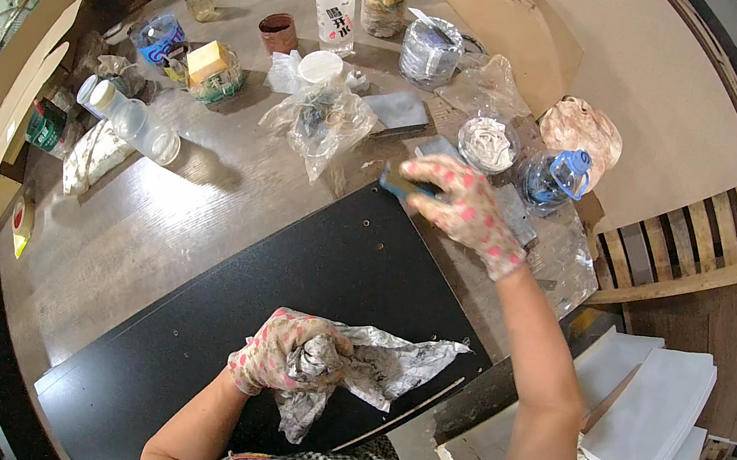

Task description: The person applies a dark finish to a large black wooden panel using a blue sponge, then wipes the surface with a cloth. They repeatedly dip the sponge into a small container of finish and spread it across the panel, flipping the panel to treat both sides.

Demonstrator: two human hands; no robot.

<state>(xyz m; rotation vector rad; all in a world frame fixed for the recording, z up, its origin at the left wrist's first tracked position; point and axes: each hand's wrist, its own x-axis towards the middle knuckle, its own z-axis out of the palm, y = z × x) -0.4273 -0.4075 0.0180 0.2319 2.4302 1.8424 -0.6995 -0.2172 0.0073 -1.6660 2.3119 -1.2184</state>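
Note:
My left hand (290, 350), in a pink-dotted glove, is closed around a crumpled, smudged white rag (399, 369). The rag's loose end spreads over a black panel (271, 287) that lies slantwise on the table. Past the panel's far corner, my right hand (467, 210), gloved alike and slightly blurred, grips a small dark blue flat piece (393, 181) between thumb and fingers; its exact kind is unclear. Close to that hand are grey flat pads (515, 214) and a clear tub with whitish paste (488, 145).
Across the wooden table (199, 192) stand a clear bottle (335, 5), a plastic-wrapped pot (430, 51), yellow sponges (207, 62) on jars, a crumpled plastic bag (321, 120) and a blue-capped bottle (552, 180). White boards (650, 414) lean at the right, below a slatted wooden pallet (683, 244).

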